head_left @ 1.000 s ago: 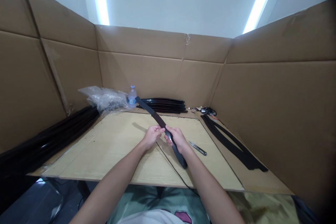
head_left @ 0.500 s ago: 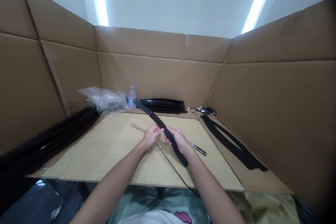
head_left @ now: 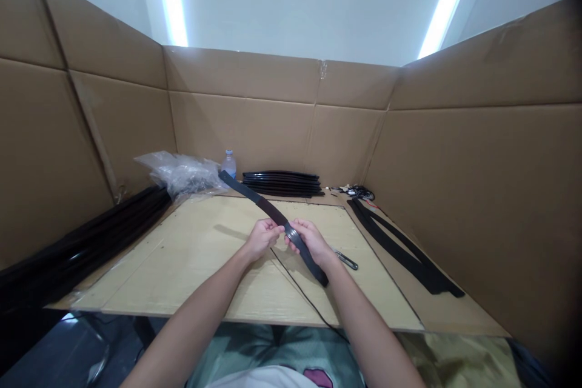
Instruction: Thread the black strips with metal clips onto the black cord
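A long, curved black strip (head_left: 271, 210) slants across the middle of the head view, held above the board. My left hand (head_left: 264, 237) pinches it near its middle from the left side. My right hand (head_left: 311, 239) grips the same stretch from the right, close beside the left, with its fingers curled around the edge. A shiny patch shows on the strip between the hands. A thin black cord (head_left: 300, 291) runs from beneath my left hand to the near edge of the board. Right of my right hand lies a small metal-and-black cutting tool (head_left: 348, 260), partly hidden.
Black curved strips (head_left: 282, 183) are stacked at the back, beside a bottle (head_left: 229, 163) and clear plastic bags (head_left: 186, 174). More long black pieces (head_left: 91, 236) lie on the left. Flat black strips (head_left: 400, 248) rest on the right. Cardboard walls (head_left: 254, 115) enclose the wooden board (head_left: 182, 260).
The strip's far end has swung left, and the strip has turned slightly, baring the shiny patch between the hands. Both hands stay nearly in place.
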`<state>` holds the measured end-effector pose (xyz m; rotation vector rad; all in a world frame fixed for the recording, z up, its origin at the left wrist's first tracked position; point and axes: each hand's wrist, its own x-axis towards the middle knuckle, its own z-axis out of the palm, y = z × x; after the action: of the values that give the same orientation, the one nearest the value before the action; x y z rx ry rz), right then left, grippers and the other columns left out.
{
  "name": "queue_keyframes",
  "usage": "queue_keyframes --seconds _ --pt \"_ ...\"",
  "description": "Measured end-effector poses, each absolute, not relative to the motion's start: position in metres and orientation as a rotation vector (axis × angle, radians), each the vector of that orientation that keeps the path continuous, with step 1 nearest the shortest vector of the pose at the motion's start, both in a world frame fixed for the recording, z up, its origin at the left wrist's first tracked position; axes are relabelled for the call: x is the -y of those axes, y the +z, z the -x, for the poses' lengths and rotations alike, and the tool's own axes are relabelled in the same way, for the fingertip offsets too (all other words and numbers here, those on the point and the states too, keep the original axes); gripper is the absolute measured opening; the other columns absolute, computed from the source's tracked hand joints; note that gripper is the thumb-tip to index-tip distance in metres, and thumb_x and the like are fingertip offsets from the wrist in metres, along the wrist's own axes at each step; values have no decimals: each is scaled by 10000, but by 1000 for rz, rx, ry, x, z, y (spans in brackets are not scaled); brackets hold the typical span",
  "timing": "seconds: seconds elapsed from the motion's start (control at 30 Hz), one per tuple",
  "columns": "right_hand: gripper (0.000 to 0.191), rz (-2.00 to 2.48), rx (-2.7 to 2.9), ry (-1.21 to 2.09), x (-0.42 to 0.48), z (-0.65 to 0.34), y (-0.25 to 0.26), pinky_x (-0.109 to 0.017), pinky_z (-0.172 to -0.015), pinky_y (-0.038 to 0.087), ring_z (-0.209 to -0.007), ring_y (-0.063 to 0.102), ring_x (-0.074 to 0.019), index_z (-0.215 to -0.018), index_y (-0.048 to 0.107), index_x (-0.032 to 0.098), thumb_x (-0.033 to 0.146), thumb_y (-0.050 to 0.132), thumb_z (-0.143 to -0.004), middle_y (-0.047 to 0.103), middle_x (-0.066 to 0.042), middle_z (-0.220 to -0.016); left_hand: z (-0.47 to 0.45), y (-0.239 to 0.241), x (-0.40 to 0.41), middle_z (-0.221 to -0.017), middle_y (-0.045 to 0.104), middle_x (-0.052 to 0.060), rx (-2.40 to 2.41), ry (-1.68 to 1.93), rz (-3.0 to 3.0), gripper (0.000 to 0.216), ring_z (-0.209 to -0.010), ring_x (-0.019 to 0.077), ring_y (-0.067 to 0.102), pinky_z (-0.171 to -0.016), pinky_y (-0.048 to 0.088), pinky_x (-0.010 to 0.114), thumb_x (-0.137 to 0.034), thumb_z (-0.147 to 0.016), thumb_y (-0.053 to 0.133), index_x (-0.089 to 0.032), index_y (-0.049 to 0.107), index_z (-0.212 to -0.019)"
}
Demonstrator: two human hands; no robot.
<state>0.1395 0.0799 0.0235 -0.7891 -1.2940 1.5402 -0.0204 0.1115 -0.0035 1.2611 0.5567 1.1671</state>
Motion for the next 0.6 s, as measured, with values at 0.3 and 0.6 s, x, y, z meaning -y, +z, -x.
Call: queue_keyframes --seconds 0.3,0.6 --pt "291 795 1281 1520 -80 -137 23 -176 -350 343 -405 514 -91 -767 535 163 444 608 -780 651 -31 -597 20 -4 -112 -424 413 -82 -552 1176 -1265 349 -346 24 230 -380 120 209 -393 -682 731 -150 480 -686" --pt "254 797 1247 1538 -84 -135 21 -185 -368 346 -432 524 -100 -777 526 171 412 607 -770 646 -27 -609 18 -3 -113 -427 412 -71 -570 1173 -1261 383 -345 25 228 -379 107 219 -444 -699 712 -153 467 -658"
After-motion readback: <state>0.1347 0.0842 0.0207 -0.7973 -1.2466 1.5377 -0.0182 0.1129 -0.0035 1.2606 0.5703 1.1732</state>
